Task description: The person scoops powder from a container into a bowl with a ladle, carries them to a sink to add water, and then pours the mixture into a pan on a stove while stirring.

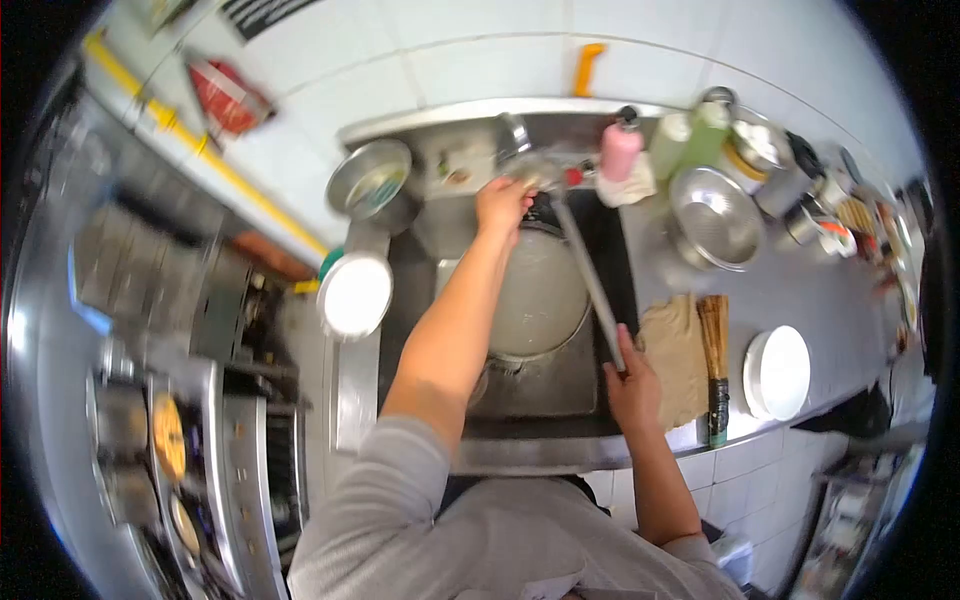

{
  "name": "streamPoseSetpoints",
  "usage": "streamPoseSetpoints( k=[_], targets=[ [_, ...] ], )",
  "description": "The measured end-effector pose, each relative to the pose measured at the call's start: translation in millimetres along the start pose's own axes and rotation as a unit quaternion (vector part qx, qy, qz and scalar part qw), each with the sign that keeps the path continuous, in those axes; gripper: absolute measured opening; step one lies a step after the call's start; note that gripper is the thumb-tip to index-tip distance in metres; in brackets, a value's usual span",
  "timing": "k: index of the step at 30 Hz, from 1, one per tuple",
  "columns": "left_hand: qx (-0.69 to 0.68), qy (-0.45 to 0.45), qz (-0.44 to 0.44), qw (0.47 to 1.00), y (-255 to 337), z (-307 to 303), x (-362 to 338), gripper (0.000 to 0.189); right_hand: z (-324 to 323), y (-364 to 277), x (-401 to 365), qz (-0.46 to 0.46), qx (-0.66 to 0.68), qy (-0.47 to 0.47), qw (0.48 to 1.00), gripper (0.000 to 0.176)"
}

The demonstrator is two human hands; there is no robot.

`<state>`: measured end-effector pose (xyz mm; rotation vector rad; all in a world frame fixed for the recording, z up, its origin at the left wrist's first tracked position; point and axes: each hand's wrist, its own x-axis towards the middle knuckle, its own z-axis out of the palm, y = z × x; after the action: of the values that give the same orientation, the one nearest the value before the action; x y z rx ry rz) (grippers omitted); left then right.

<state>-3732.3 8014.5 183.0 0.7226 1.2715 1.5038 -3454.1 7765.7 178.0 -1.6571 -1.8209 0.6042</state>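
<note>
My right hand is wrapped round the lower end of a long-handled metal utensil, which slants up over the sink. Its rounded head, blurred, lies near the tap. There, my left hand is closed at the head, fingers bent round it; whether a scrubber is also in them I cannot tell. Beneath the handle, a large round pan of cloudy water sits in the basin. The metal tap stands behind my left hand.
Left of the basin are a metal pot and a white-topped tub. On the right counter are a pink bottle, a steel bowl, a tan cloth, a bamboo brush and white bowls.
</note>
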Motion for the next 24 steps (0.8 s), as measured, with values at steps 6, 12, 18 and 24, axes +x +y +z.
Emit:
streamPoseSetpoints(
  k=[6, 12, 18, 24],
  targets=[
    [0.085, 0.034, -0.126, 0.988, -22, -102, -107, 0.044, -11, 46, -52, 0.095, 0.172, -0.081, 0.977, 0.056],
    [-0.261, 0.291, -0.074, 0.917, -6, -225, -212, 0.059, -24, 79, -86, 0.161, 0.241, -0.033, 0.956, 0.046],
    [-0.265, 0.174, -0.155, 0.936, 0, -325, -179, 0.041, -21, 85, -75, 0.059, 0.228, 0.029, 0.971, 0.043],
    [-0.253, 0.163, -0.168, 0.939, 7, -342, -195, 0.034, -27, 15, -84, 0.013, 0.227, 0.049, 0.973, 0.054]
  ],
)
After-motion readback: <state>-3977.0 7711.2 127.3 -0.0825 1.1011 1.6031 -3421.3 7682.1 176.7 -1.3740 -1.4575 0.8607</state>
